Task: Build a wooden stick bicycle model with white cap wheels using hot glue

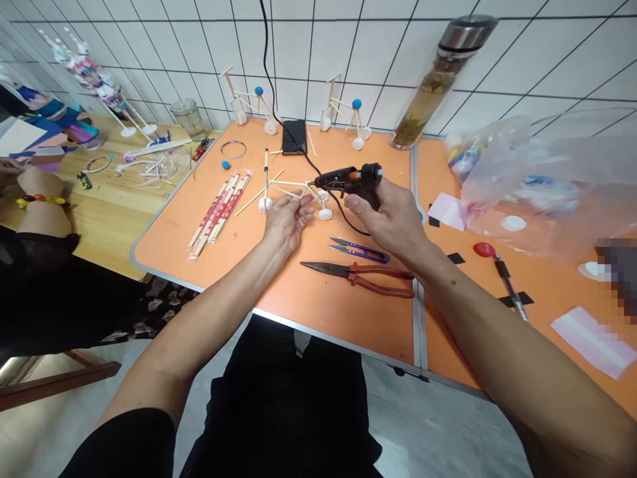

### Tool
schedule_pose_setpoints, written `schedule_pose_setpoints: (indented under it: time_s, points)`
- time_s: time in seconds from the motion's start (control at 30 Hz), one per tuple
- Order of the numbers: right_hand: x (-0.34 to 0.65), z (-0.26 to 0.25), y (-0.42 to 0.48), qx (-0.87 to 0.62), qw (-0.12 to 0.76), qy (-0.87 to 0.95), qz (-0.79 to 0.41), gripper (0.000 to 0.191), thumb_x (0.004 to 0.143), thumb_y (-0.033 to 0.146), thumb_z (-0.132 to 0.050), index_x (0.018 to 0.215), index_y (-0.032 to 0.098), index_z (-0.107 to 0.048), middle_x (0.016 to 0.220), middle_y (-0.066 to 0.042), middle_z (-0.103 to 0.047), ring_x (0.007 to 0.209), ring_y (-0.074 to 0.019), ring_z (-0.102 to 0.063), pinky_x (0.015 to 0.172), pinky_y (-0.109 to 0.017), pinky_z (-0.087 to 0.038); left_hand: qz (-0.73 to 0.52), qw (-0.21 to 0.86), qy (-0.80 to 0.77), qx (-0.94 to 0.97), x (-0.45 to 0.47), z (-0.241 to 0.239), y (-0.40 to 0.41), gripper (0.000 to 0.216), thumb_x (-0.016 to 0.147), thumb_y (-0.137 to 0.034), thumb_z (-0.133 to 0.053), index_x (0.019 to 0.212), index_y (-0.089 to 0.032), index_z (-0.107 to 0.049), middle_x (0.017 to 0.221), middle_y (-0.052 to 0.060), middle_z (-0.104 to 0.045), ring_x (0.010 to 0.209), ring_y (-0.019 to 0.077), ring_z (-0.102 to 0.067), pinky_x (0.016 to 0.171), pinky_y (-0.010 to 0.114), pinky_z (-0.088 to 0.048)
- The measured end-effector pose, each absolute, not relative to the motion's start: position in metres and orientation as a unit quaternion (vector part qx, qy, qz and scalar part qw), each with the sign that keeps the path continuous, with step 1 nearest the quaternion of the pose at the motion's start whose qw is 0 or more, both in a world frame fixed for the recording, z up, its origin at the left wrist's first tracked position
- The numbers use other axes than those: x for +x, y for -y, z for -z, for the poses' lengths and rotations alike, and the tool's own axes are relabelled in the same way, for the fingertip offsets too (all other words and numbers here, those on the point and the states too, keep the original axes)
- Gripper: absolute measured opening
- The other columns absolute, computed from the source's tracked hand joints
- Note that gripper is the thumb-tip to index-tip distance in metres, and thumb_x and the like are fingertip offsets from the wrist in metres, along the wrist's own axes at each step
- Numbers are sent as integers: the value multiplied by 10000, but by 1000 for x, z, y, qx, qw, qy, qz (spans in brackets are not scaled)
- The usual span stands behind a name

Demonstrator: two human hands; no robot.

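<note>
My right hand (393, 216) is wrapped round the grip of a black hot glue gun (343, 178). The nozzle points left and meets, or nearly meets, a joint of a small stick tricycle model (288, 183) with white wheels. With fingers curled, my left hand (287, 222) holds the model's frame from below; its fingertips partly cover the sticks. One loose stick (249, 202) lies by the model's front wheel. Below the glue gun are blue-handled thread snips (361, 251) and red-handled long-nose pliers (358, 273).
Two similar models (249, 99) with blue balls stand by the tiled wall, near a phone (294, 137) and a tall tea bottle (428, 93). Wrapped chopsticks (219, 214) lie left. A black cord crosses the table. Plastic bags (547, 179) sit right; another person's arm (44, 199) is far left.
</note>
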State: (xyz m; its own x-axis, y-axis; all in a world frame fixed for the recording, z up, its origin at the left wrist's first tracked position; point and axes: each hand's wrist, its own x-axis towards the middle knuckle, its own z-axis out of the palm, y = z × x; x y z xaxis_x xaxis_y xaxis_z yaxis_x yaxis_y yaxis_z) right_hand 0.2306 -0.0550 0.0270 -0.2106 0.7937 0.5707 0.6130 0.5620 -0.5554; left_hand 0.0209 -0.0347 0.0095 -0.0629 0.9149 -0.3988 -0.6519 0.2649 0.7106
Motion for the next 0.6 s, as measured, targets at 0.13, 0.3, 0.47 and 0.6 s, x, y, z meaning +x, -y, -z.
schedule_pose_setpoints:
  time_s: [0.13, 0.3, 0.47, 0.6]
  points:
    - [230, -28, 56, -452, 431, 774, -106, 795, 1091, 909, -536, 1275, 200, -843, 935, -99, -807, 855, -298, -734, 775, -410, -558, -584, 668, -438, 145, 21, -12, 36, 149, 1191, -92, -570, 1192, -151, -706, 802, -6, -809, 517, 58, -682, 593, 154, -550]
    - [230, -28, 56, -450, 433, 773, -109, 755, 1089, 897, -556, 1271, 224, -847, 932, -95, -803, 857, -305, -739, 780, -423, -571, -587, 666, -436, 148, 21, -11, 35, 155, 1189, -82, -563, 1167, -147, -701, 803, -4, -809, 516, 61, -676, 592, 162, -553]
    - [229, -30, 58, -455, 429, 771, -122, 775, 1069, 931, -545, 1267, 244, -844, 908, -94, -793, 888, -332, -751, 780, -438, -582, -588, 666, -436, 144, 21, -9, 35, 179, 1179, -84, -581, 1243, -140, -738, 824, 7, -814, 534, 66, -675, 615, 164, -551]
    - [228, -31, 58, -453, 429, 771, -128, 776, 1070, 928, -547, 1265, 239, -845, 929, -100, -803, 887, -332, -752, 791, -445, -585, -587, 666, -439, 140, 21, -9, 35, 179, 1176, -88, -590, 1242, -142, -748, 838, 12, -817, 535, 64, -673, 625, 165, -552]
